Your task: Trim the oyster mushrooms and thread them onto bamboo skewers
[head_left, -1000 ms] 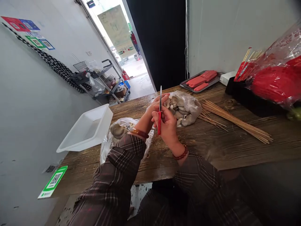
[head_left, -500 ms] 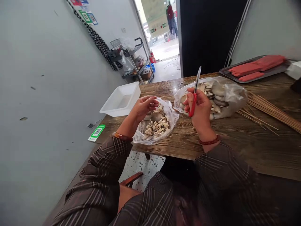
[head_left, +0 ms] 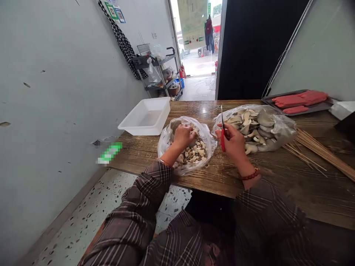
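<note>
My left hand (head_left: 184, 136) reaches into the left plastic bag (head_left: 209, 146), its curled fingers over the mushrooms; whatever they pinch is hidden. Small cut mushroom pieces (head_left: 194, 152) lie in this bag below the hand. Upright in my right hand (head_left: 232, 142) are red-handled scissors (head_left: 223, 138), their blades pointing away from me. Just right of that hand, a second clear bag (head_left: 285, 129) holds larger oyster mushrooms (head_left: 263, 129).
A white plastic tub (head_left: 144, 117) stands at the table's back left. Wooden skewers (head_left: 324, 151) lie at the right, near a dark tray (head_left: 313, 107) with pink-red food (head_left: 302, 99). A wall borders the wooden table (head_left: 138, 159) on the left.
My left hand has moved right and down into the left bag, its fingers now curled. My right hand has lowered slightly with the scissors. The view has shifted.
</note>
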{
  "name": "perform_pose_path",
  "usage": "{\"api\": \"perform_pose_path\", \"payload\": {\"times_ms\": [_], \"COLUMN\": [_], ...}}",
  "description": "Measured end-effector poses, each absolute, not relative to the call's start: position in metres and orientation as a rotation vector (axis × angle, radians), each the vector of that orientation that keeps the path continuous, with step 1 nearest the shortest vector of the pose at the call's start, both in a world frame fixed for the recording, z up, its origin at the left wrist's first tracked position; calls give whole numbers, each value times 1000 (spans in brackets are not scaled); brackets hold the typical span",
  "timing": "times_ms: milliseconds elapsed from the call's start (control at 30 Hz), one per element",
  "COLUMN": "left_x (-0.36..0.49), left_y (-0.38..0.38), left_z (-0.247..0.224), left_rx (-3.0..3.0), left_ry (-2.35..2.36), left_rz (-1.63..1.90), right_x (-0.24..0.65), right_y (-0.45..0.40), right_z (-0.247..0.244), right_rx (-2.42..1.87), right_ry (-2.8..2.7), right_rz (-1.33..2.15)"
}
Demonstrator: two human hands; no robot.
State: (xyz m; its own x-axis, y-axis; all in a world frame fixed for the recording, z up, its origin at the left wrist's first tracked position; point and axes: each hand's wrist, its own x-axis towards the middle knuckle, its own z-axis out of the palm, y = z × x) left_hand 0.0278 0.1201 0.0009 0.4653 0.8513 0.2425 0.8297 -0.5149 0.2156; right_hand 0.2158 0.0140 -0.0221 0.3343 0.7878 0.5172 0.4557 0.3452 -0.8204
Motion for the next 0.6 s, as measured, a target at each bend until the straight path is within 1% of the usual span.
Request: {"api": "perform_pose_path", "payload": {"times_ms": [233, 500, 600], "left_x": [47, 28, 28], "left_y": [133, 142, 139], "left_z": [-11, -7, -6], "left_rx": [2586, 2300, 2390], "left_ry": [1671, 1507, 1502], "left_rz": [418, 644, 648], "right_x": [212, 212, 212], "right_y": [11, 12, 13], "right_z": [-15, -17, -18], "right_rx": [-1336, -1299, -1282], "right_ry": [-1338, -1264, -1253], "right_rz": [258, 379, 395]}}
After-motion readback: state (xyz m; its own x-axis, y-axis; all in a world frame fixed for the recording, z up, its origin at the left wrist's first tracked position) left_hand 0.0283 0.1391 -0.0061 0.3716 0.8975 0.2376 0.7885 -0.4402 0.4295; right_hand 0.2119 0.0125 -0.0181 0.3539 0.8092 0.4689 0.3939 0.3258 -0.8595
